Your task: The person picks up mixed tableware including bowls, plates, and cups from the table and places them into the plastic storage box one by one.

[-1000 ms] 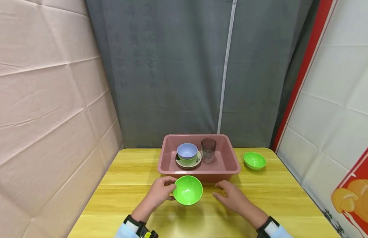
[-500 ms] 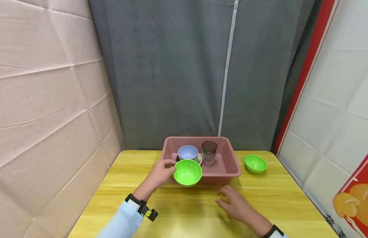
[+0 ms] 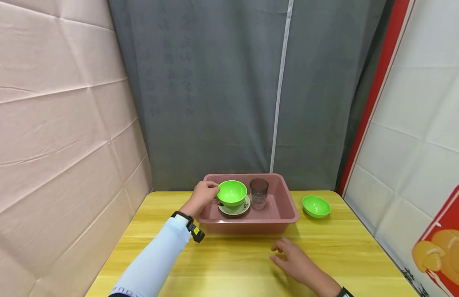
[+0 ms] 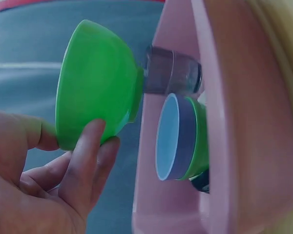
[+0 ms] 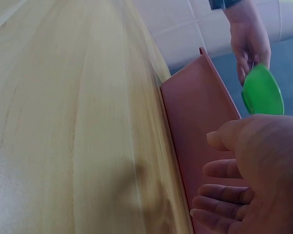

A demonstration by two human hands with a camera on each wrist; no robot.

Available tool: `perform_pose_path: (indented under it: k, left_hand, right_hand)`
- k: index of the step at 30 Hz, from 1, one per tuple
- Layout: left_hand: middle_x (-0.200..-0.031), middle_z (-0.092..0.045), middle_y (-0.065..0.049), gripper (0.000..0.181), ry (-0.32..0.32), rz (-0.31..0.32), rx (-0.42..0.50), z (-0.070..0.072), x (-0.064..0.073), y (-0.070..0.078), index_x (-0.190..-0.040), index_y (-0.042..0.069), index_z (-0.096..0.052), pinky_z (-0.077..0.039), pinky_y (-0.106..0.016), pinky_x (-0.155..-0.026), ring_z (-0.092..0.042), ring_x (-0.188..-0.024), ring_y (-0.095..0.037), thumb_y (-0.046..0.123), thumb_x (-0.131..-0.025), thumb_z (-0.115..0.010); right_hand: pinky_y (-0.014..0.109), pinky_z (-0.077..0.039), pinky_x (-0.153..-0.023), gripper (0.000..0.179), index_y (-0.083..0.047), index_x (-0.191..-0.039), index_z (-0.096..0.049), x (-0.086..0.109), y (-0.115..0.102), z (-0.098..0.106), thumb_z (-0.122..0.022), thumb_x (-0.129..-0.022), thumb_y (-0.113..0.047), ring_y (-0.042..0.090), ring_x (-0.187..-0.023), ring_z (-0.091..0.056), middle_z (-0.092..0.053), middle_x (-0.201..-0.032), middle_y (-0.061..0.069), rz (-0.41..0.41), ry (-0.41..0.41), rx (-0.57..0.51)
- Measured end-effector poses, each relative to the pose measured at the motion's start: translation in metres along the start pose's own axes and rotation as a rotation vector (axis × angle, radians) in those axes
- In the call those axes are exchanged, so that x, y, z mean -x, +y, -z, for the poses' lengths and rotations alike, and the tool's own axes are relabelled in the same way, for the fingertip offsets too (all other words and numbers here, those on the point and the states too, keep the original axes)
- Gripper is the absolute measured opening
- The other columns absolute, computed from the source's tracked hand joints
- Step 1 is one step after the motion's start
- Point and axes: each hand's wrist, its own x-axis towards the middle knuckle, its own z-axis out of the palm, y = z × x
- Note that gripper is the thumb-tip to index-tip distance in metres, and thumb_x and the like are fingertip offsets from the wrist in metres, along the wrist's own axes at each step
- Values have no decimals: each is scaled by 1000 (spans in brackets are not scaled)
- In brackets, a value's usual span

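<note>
My left hand (image 3: pixel 202 198) pinches the rim of a bright green bowl (image 3: pixel 232 193), thumb on the inside and fingers against the outer wall. In the left wrist view this bowl hangs above a blue bowl (image 4: pixel 168 136), which is nested in another green bowl (image 4: pixel 200 139) inside the pink basin (image 4: pixel 219 146). The head view has the held bowl hiding that stack, with a plate (image 3: pixel 234 210) showing below it. Over the table in front of the basin, my right hand (image 3: pixel 294 260) hovers with relaxed fingers and holds nothing.
Stacked glasses (image 3: pixel 259 194), the upper one dark, stand in the basin right of the plate. Another green bowl (image 3: pixel 316 206) sits on the wooden table (image 3: pixel 244 264) to the right of the basin. A grey curtain (image 3: pixel 214 90) hangs behind, with cloth walls at both sides.
My left hand has carried the green bowl forward from in front of the basin to over the stack inside it. The right hand has drawn back slightly toward me.
</note>
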Motion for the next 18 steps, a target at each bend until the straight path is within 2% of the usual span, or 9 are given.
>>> perform_pose_path:
  k: [7,14,18]
  left_hand:
    - [-120,-71,-20,31,17,55,92,-10,-36,-1,-128,-8,-74,-64,-49,-96,-77,-95,-27,10,-107,-59]
    - [-101,-71,-15,22,42,146,73,-19,-62,-12,-101,-4,-77,-66,-45,-92,-79,-91,-28,6,-107,-58]
    - [-99,-71,-16,21,77,155,64,-23,-72,-19,-97,-5,-76,-68,-43,-83,-78,-80,-26,-1,-103,-57]
  right_hand:
    - [39,-60,-83,18,-8,-109,-74,3,0,0,-82,-102,-23,28,-100,-68,-67,-109,2,-16,-25,-49]
    - [37,-60,-82,16,-9,-107,-74,7,3,-2,-82,-101,-22,24,-96,-67,-67,-106,0,9,-11,-31]
    - [37,-59,-81,16,-10,-106,-74,9,5,-2,-82,-102,-22,21,-95,-67,-67,-106,-1,8,-14,-37]
